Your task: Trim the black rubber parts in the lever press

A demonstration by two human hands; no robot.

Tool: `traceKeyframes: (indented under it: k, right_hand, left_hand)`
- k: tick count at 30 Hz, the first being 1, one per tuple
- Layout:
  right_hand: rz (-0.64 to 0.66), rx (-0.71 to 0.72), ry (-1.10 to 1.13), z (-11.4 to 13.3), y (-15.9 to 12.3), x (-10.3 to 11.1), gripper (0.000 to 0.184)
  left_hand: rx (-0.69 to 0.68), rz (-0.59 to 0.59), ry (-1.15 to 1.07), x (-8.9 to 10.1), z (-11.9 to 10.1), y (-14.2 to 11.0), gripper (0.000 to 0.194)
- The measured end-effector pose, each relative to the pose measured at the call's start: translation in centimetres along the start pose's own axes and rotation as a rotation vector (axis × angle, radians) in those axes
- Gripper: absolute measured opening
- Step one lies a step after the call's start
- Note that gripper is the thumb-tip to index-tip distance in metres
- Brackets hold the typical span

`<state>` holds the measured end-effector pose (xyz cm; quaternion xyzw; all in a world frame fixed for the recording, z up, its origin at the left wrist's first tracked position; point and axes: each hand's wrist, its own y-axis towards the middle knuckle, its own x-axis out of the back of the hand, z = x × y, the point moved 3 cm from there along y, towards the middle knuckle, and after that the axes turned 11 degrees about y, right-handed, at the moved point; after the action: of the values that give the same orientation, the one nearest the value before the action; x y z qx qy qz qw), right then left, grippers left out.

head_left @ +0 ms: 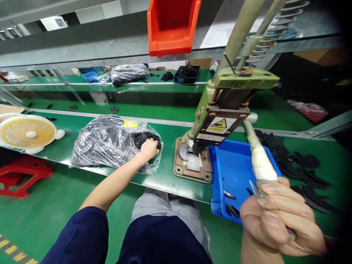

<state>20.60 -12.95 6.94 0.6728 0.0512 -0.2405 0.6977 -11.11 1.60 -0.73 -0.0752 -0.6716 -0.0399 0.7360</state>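
At the right, my right hand [280,220] is wrapped around the taped lever [262,163] of a green hand press [233,84]. A grey rounded piece [183,151] lies on the press base [180,172], beside the ram's dark lower end. My left hand [149,149] is in the mouth of a clear plastic bag [101,141], its fingers closed over a dark part among the black pieces [139,139]. The fingertips are partly hidden, and the exact shape of that part does not show.
A blue tray [233,165] with a few small parts stands right of the press, and black curved pieces [277,150] lie beyond it. At the left are a white-and-yellow fan [31,134] and a red stool [24,176]. A red bin [173,47] hangs above.
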Motion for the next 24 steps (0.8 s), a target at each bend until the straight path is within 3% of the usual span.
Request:
traceKeyframes:
  k: [3,9,12,15,17,19,22,24]
  right_hand:
    - [-0.007,-0.107,-0.051,0.6,0.1,-0.4,0.041]
    - [-0.02,-0.153,-0.039,1.3,0.2,-0.7,0.04]
    - [0.003,-0.216,-0.061,1.3,0.1,-0.5,0.035]
    - [0.068,-0.21,-0.058,1.4,0.0,0.0,0.028]
    - [0.09,-0.206,-0.056,1.4,0.0,0.3,0.024]
    - [0.103,-0.22,-0.059,1.5,0.0,0.5,0.023]
    - [0.123,-0.245,-0.063,1.5,0.1,0.5,0.025]
    - [0.126,-0.244,-0.063,1.6,0.2,0.5,0.026]
  left_hand:
    - [0.026,0.052,0.125,0.4,-0.3,0.4,0.028]
    - [0.025,0.088,0.198,0.5,-0.1,-0.1,0.028]
    - [-0.02,0.041,0.188,0.9,0.4,-0.8,0.027]
    - [0.024,-0.07,0.099,2.0,1.9,-1.3,0.028]
    - [0.122,-0.155,-0.078,2.9,3.3,-1.5,0.025]
    - [0.264,-0.191,-0.418,3.3,4.4,-1.8,0.019]
    - [0.435,-0.106,-1.061,3.2,4.5,-2.5,0.015]
    - [0.463,-0.037,-1.344,3.1,3.6,-3.1,0.022]
